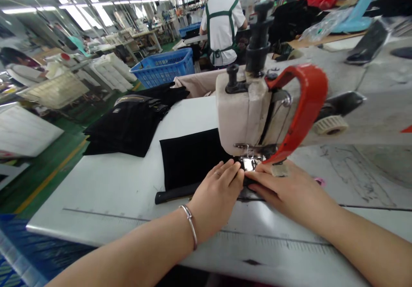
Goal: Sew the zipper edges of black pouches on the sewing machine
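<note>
A black fabric piece (193, 158) lies on the sewing machine's white table, its right part under the presser foot (249, 163). Along its near edge runs a folded black strip (177, 193). My left hand (219, 188), with a ring and a silver bracelet, rests flat on the fabric just left of the foot, fingers stretched forward. On the other side, my right hand (286, 188) pinches the fabric's near edge close to the foot; its fingertips are partly hidden. The sewing machine head (238, 111), with a red curved guard (305, 106), stands above both hands.
A stack of black fabric pieces (125, 121) lies at the table's far left. Behind it stands a blue crate (164, 65). A co-worker in a white shirt (222, 25) stands farther back. A ruler scale (106, 213) marks the table's near side. Another blue basket (28, 252) is at lower left.
</note>
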Demonstrator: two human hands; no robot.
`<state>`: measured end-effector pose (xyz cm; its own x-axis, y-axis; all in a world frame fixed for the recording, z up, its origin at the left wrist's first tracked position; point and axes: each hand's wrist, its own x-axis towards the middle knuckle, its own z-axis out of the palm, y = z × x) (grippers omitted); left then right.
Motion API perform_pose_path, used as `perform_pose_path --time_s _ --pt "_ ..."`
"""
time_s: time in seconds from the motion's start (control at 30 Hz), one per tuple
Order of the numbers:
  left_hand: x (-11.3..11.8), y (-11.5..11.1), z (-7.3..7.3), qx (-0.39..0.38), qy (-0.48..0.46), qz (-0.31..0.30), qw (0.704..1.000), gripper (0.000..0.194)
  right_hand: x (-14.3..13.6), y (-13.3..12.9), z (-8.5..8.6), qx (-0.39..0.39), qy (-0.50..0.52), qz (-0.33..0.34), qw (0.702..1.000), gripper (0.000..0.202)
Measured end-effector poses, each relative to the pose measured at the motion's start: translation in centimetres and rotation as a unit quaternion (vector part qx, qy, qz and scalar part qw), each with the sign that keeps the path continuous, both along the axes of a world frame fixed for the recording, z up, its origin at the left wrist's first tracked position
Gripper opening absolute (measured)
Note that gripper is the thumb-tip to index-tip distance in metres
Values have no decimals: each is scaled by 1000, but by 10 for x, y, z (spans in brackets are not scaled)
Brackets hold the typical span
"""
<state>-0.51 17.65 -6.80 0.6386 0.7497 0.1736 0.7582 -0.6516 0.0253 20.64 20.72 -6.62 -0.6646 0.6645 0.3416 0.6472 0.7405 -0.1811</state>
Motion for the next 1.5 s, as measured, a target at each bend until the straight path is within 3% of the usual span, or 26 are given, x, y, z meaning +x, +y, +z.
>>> perform_pose_path --time_s 0.23,0.57,1.0,1.23,1.5 --pt "1 2 6 -22 2 2 1000 38 0 0 -1 -11 4 10 1000 24" --pt "-5 7 10 -34 -71 1 997 32 -8 -4 9 -22 30 16 999 21" --pt "-6 9 9 -15 -95 -6 995 31 -2 -4 1 -12 10 -11 1000 27" --pt "-11 6 12 27 -145 -49 988 20 4 -7 -1 1 48 -18 999 17" --pt "-10 8 16 5 -150 -61 987 21 -5 -8 4 -34 -6 -7 999 29"
